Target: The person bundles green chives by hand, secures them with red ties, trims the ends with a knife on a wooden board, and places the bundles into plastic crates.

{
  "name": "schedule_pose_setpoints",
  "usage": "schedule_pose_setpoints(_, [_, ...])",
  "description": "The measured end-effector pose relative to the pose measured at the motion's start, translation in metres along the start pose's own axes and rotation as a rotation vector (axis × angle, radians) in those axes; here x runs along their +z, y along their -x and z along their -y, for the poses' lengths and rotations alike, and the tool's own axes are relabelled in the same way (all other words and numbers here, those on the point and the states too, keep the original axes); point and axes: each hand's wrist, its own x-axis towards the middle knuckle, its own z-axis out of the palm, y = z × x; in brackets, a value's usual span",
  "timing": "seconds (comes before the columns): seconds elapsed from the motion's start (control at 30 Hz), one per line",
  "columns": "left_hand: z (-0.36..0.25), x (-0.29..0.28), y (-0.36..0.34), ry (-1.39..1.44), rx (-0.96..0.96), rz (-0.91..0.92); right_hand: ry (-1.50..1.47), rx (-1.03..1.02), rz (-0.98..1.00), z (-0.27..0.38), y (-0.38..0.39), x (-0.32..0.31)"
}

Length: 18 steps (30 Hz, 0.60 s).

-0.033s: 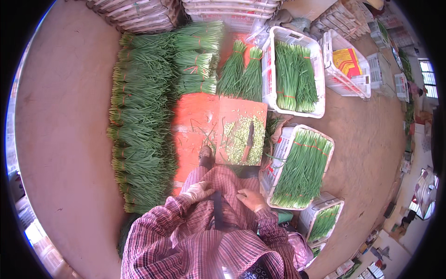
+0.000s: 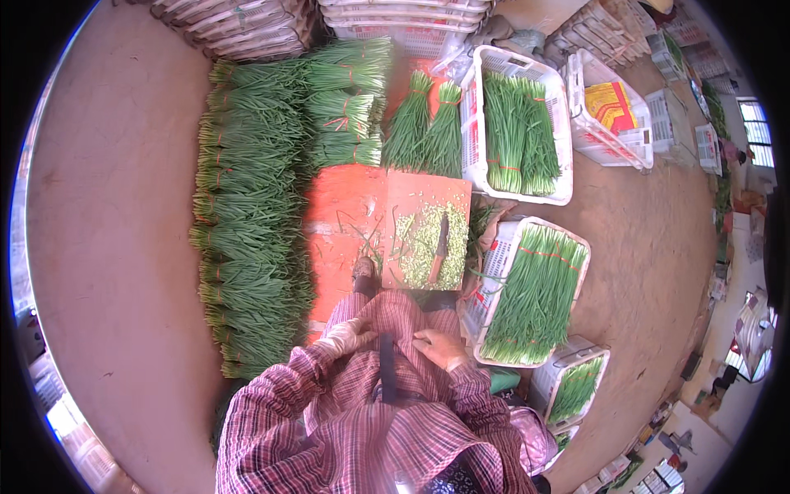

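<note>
My left hand (image 2: 349, 336), in a pale glove, rests on the checked cloth over my lap, its fingers loosely bent. My right hand (image 2: 442, 349) lies on the cloth over the other thigh, fingers extended. I see nothing held in either. A dark strap (image 2: 387, 366) hangs between them. Beyond my knees is a reddish chopping board (image 2: 411, 189) scattered with chopped pale green stems (image 2: 418, 239). On it lies a knife (image 2: 440, 251) with a dark blade and brown handle, apart from both hands.
Bundled green stalks (image 2: 247, 222) form a long row at left. More bundles (image 2: 346, 107) lie behind. White crates (image 2: 568, 144) of bundles stand right of the board; a nearer crate (image 2: 533, 292) is beside my right arm. Stacked crates (image 2: 407, 16) line the back.
The whole view has shifted very slightly left. My hands remain on my lap, and the knife and bundles lie as before.
</note>
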Motion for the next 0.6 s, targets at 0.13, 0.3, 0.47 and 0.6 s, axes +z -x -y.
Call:
schedule_pose_setpoints(0.13, [0.017, -0.028, 0.028, -0.059, 0.026, -0.082, -0.145, -0.103, 0.164, 0.059, 0.009, -0.003])
schedule_pose_setpoints(0.3, [-0.034, -0.012, 0.044, 0.215, 0.114, -0.056, -0.129, -0.202, 0.308, 0.055, 0.063, -0.026])
schedule_pose_setpoints(0.47, [-0.098, 0.025, 0.041, -0.051, 0.174, 0.137, 0.106, -0.228, 0.222, 0.012, 0.084, -0.007])
schedule_pose_setpoints(0.6, [-0.158, 0.050, 0.043, -0.265, 0.188, 0.240, 0.126, -0.211, 0.033, -0.003, 0.100, -0.001])
